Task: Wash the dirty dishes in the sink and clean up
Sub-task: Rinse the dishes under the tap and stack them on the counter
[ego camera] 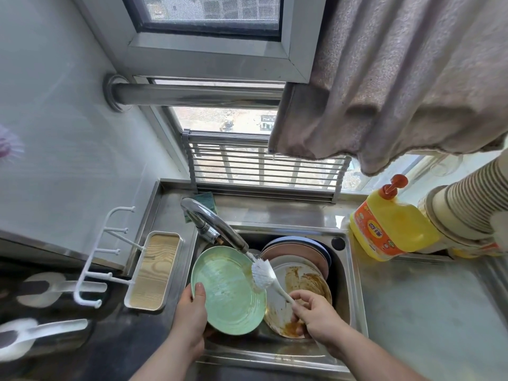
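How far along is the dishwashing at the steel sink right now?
Nothing looks finished: no washed dish shows outside the steel sink. In hand: the left hand holds the round green plate under the chrome faucet while the right hand grips the white dish brush. Left: the sauce-smeared white plate and the stacked pink plates behind it.

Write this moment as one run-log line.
left hand: holds green plate | right hand: grips brush on plate | tap: over plate | sink: dirty plates left
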The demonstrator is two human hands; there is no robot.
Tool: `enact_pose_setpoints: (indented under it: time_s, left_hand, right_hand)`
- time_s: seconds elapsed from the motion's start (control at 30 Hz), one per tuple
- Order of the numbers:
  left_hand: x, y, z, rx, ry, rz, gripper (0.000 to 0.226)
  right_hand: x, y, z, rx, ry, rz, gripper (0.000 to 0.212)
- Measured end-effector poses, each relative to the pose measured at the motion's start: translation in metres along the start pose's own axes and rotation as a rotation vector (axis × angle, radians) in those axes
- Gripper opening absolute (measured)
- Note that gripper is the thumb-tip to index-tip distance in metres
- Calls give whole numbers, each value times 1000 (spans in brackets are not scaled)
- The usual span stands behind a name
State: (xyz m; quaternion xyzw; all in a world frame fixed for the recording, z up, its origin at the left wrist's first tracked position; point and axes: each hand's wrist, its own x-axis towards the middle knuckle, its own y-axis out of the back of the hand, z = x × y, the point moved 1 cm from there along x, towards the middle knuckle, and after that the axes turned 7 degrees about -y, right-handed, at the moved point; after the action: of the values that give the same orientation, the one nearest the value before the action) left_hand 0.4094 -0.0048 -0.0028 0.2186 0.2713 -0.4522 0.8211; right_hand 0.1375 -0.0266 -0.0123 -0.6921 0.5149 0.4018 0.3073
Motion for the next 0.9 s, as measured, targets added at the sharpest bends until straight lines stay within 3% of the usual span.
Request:
enact_pose_setpoints:
  time_s: [0.63, 0.7, 0.8, 0.9]
  left_hand:
    - [-6, -2, 8, -22, 20, 17, 20]
    - [-6, 0, 8, -2, -1, 18, 22]
    - [-4, 7, 4, 50, -61, 40, 29]
    - [1, 13, 1, 90, -111, 54, 27]
  right_hand:
    - [6, 5, -14, -168, 119, 292, 16]
    - [9, 10, -13, -305, 99, 391, 14]
    - [9, 18, -1, -709, -17, 501, 21]
    - [13, 13, 11, -987, -4, 468, 37]
